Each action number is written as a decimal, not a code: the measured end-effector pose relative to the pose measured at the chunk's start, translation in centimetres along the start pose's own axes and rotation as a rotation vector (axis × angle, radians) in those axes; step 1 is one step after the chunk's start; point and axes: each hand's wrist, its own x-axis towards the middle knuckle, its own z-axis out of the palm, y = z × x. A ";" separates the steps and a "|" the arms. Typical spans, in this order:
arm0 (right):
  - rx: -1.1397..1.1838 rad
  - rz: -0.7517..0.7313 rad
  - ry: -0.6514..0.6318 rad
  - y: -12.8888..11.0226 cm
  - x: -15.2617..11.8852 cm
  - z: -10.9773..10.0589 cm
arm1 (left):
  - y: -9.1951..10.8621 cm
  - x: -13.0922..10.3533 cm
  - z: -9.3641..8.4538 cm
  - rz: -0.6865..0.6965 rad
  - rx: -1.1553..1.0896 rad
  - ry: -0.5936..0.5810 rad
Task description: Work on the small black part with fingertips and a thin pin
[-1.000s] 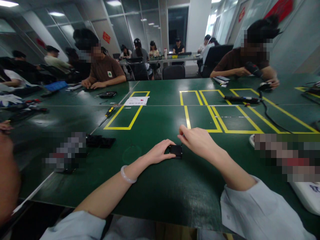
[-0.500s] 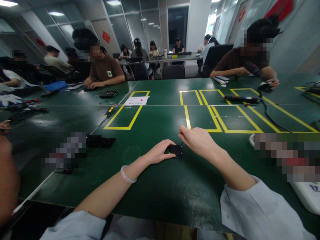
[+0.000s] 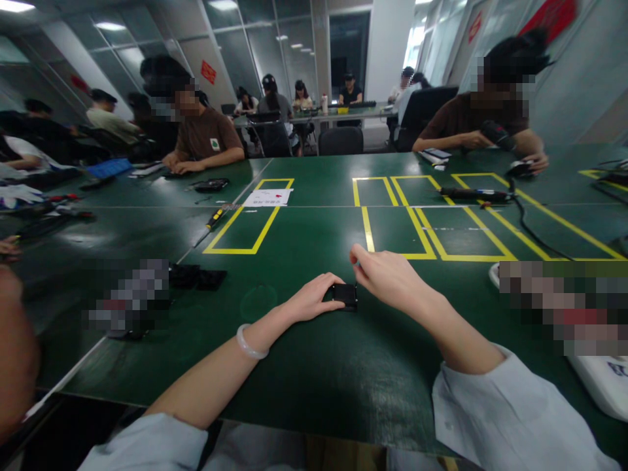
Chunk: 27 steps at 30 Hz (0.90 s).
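A small black square part (image 3: 345, 296) lies on the green table (image 3: 314, 373). My left hand (image 3: 314, 297) is closed on its left side, thumb along the near edge and fingers at the far edge. Just beyond its right edge, my right hand (image 3: 380, 265) is raised a little with the fingers pinched together. A thin dark thing seems to run from that pinch down to the part's right edge, too small to name. Little bright spots show on the part's right side.
Left of me lie several black pieces (image 3: 210, 279) and a yellow-black screwdriver (image 3: 214, 219). Yellow tape outlines (image 3: 230, 251) and a paper sheet (image 3: 267, 197) mark the table ahead. A corded black tool (image 3: 473, 195) lies far right; a white object (image 3: 601, 386) is nearer. Co-workers sit opposite.
My right hand has shifted very slightly at the fingertips, staying beside the part's right edge. My left hand and the black part have kept their place.
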 end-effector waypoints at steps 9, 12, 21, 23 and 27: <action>-0.059 0.016 -0.008 0.1 0.1 0.1 | 0.0 0.0 -0.1 0.006 -0.004 0.003; -0.008 0.005 0.008 0.0 0.0 0.1 | 0.1 0.0 -0.1 0.009 -0.005 0.007; -0.041 0.008 -0.014 0.0 0.0 -0.1 | 0.0 0.0 0.0 -0.007 -0.005 0.001; -0.017 0.003 0.012 0.0 0.0 -0.1 | 0.0 0.0 -0.1 -0.006 -0.004 0.001; -0.069 0.032 -0.008 0.0 0.2 0.0 | 0.1 0.0 -0.1 0.001 0.008 -0.003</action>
